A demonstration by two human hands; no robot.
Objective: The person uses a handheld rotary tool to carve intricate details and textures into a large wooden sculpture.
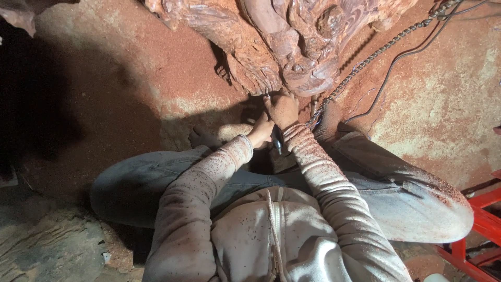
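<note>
A large reddish carved wooden sculpture (282, 42) stands over the dusty floor ahead of me. My right hand (282, 109) is closed around the front of a small dark rotary carving tool (277, 140), whose metal bit touches the lower edge of the carving. My left hand (260, 131) grips the tool's body just behind it. Both sleeves are speckled with red wood dust. I sit with knees spread, legs either side of the hands.
Red sawdust covers the floor (130, 78). A metal chain (376, 55) and a black cable (396, 62) run from the carving toward the upper right. A red metal frame (477, 230) stands at the lower right. Rough stone or wood (42, 245) lies lower left.
</note>
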